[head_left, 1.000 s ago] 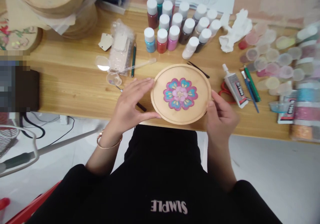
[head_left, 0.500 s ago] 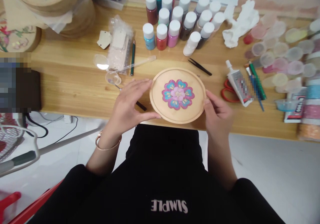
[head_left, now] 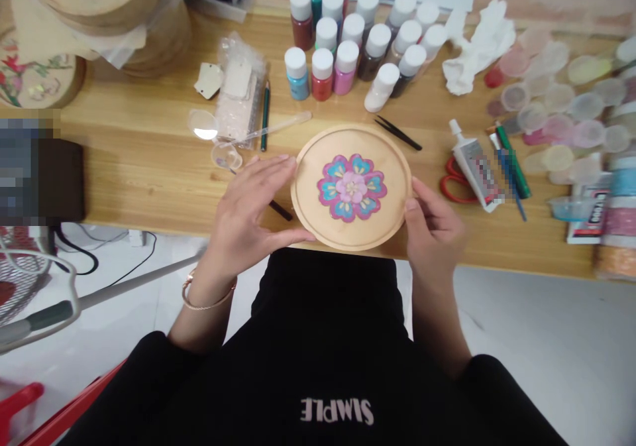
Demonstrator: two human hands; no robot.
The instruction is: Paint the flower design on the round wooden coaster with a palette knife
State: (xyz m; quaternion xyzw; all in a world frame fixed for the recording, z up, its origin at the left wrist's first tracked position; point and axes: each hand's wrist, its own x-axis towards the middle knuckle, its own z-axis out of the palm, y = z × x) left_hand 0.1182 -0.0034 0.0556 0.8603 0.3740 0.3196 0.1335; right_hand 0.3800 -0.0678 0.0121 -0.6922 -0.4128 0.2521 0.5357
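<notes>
On the wooden table (head_left: pixel 139 174), a round wooden plaque (head_left: pixel 309 194) sat between both hands, its painted flower (head_left: pixel 352 187) facing up. The left hand (head_left: pixel 248 204) gripped the rim from nine o'clock, spread wide; the right hand (head_left: pixel 434 230) gripped it from four o'clock, fingers curled. Paint bottles (head_left: pixel 348 48) stood at twelve o'clock, tweezers (head_left: pixel 397 133) at one.

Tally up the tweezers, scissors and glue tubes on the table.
Tweezers: 1
Scissors: 1
Glue tube: 1
Total: 3
</notes>
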